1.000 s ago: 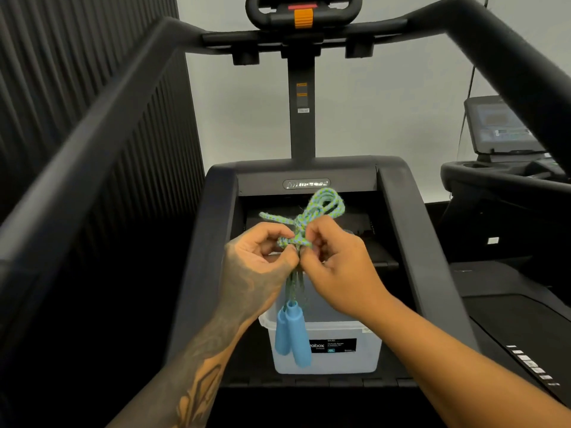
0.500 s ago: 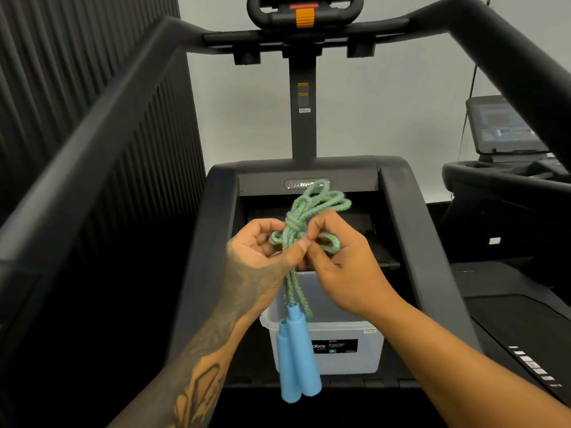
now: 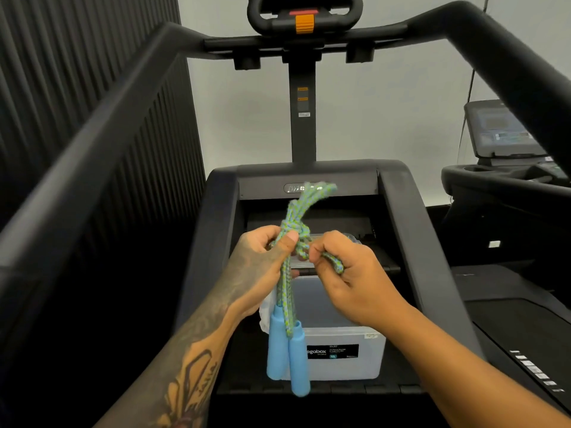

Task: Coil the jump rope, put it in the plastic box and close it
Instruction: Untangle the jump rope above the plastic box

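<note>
If the wrap slackens, the bundle could spring open above the plastic box [image 3: 340,356] on the treadmill. The left hand [image 3: 262,261] pinches the jump rope [image 3: 292,233] at its knot; the right hand [image 3: 349,273] closes on a loose end. Green-blue braid, blue handles [image 3: 285,350] dangling; the box seems lidded, though it's hard to tell.

A black treadmill [image 3: 213,217] stands beside a ribbed dark wall [image 3: 77,72].

box [image 3: 343,362] lid: behind hands | rope [image 3: 292,230] loop top: blurred | label: partly hidden
</note>
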Demonstrator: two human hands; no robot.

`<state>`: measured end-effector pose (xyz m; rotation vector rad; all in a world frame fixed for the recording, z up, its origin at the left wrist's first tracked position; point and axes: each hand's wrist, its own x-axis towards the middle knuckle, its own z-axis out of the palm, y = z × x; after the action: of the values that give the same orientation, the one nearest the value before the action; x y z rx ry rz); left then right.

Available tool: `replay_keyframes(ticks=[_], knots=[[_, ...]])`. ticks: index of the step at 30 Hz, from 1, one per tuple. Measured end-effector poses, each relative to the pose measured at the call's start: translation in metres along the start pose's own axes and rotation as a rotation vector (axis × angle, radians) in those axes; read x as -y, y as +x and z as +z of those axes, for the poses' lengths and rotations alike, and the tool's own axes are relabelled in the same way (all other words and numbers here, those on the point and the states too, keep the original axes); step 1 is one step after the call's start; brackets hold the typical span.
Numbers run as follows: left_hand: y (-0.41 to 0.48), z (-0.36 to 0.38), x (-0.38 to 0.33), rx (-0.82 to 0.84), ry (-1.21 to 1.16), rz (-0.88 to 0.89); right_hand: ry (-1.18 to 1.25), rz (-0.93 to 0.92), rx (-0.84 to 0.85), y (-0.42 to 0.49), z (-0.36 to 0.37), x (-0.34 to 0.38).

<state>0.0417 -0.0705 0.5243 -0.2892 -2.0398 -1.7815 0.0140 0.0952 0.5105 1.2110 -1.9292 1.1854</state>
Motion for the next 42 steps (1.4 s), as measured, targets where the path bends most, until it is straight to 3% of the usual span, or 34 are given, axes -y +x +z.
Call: replay_keyframes(ticks=[4,8,11,14,16,18,21,23,30,34,38,42], knots=[[0.01,0.001,0.003,-0.097,0.033,0.049,0.046,0.037,0.023,-0.002,-0.002,-0.004],[0.013,0.006,0.003,-0.154,-0.041,0.06,0.106,0.124,0.172,-0.008,-0.004,-0.009],[0.012,0.006,0.004,-0.151,-0.049,0.085,0.161,0.159,-0.071,-0.003,-0.005,-0.002],[0.008,0.012,0.0,-0.124,-0.05,0.119,-0.133,0.075,-0.385,0.011,-0.005,0.005],[0.004,0.016,-0.003,-0.077,-0.098,0.118,-0.281,0.004,-0.447,0.019,-0.007,0.011],[0.002,0.018,-0.001,-0.039,-0.093,0.133,-0.228,0.033,-0.403,0.024,-0.007,0.02],[0.0,0.021,0.001,-0.019,0.043,0.201,-0.076,0.295,-0.146,0.033,-0.008,0.036],[-0.002,0.025,0.001,-0.014,0.014,0.188,-0.008,0.425,-0.022,0.037,-0.008,0.038],[0.002,0.027,0.01,0.057,-0.252,0.07,0.377,0.571,-0.11,0.042,-0.002,0.029],[0.006,0.029,0.008,0.013,-0.2,0.07,0.25,0.507,-0.165,0.042,-0.001,0.028],[0.012,0.029,0.002,-0.191,-0.024,0.232,0.056,0.409,-0.221,0.045,0.003,0.023],[0.015,0.026,-0.003,-0.303,0.05,0.296,0.048,0.397,-0.193,0.048,0.006,0.019]])
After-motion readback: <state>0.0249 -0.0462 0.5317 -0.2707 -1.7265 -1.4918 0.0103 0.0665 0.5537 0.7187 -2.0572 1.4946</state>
